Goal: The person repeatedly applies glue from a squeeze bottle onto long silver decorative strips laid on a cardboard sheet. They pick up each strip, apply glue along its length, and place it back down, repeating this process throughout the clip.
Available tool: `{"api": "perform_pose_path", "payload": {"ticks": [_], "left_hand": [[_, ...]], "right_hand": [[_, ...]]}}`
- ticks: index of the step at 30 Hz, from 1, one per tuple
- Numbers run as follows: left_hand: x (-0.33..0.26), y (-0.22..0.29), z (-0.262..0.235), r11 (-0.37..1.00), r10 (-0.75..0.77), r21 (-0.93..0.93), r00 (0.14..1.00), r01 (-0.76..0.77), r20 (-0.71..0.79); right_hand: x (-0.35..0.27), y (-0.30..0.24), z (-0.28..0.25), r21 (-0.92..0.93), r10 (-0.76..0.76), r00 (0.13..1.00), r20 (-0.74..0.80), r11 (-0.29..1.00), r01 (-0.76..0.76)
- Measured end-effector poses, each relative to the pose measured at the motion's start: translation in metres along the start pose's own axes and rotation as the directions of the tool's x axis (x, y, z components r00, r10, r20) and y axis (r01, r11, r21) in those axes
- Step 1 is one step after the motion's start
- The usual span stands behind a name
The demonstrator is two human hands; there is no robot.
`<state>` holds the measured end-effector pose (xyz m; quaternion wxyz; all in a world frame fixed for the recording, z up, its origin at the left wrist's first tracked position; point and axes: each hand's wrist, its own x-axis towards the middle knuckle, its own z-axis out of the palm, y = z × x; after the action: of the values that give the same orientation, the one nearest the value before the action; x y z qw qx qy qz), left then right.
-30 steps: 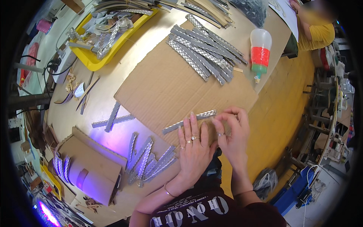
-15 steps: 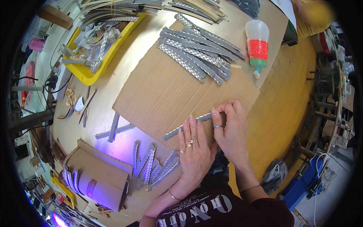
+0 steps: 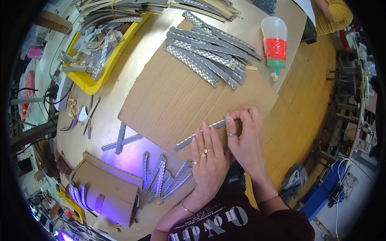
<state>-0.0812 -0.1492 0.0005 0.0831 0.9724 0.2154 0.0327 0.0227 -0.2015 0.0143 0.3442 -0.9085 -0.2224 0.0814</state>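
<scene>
Grey and silver, the braided strip (image 3: 201,134) lies slantwise on the near corner of the cardboard sheet (image 3: 177,100), one end pointing down toward the table (image 3: 120,84), the other tucked under the fingers. It looks flat, narrow and woven, with a dull metallic sheen, and a plainer grey stretch shows near its upper end.

Going left to right: a yellow tray (image 3: 86,82) of scraps sits at the far left, two loose strips (image 3: 120,140) lie crossed on the table, and a fan of finished strips (image 3: 165,178) rests beside a cardboard box (image 3: 108,193).

The left hand (image 3: 209,160) lies flat and spread, palm down, fingertips pressing on the middle of the strip; it holds nothing closed in its grasp. The right hand (image 3: 245,138) is curled, thumb and forefinger pinching the strip's upper end, the other fingers loosely bent.

The risks, as I judge them: the strip is slim and springy-looking, so uneven pressure could let it skew or buckle between the two hands. It sits close to the cardboard's edge, so a sideways push might slide it off onto the table. The glue bottle (image 3: 274,42) stands nozzle-down beyond the pile of strips (image 3: 209,54); if any adhesive is on the strip, fingers could stick or smear it, though I cannot see any wet glue.
</scene>
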Motion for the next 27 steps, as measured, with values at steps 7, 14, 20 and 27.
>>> {"api": "perform_pose_path", "payload": {"ticks": [7, 14, 20, 27], "left_hand": [[0.005, 0.001, 0.0, 0.983, 0.079, 0.171, 0.997, -0.074, -0.023], [0.006, 0.001, -0.002, 0.977, 0.1, 0.188, 0.995, -0.097, -0.009], [0.005, 0.0, -0.001, 0.972, 0.113, 0.208, 0.994, -0.11, -0.002], [0.001, 0.003, 0.005, 0.988, 0.07, 0.14, 0.996, -0.063, -0.048]], "right_hand": [[-0.001, 0.0, 0.002, -0.051, -0.041, 0.998, -0.046, 0.998, 0.038], [-0.004, 0.004, 0.006, -0.038, -0.021, 0.997, -0.078, 0.999, 0.018], [-0.009, 0.004, 0.007, -0.132, -0.03, 0.991, -0.133, 0.991, 0.012], [-0.028, 0.02, -0.001, -0.524, -0.337, 0.94, -0.056, 0.811, 0.26]]}}
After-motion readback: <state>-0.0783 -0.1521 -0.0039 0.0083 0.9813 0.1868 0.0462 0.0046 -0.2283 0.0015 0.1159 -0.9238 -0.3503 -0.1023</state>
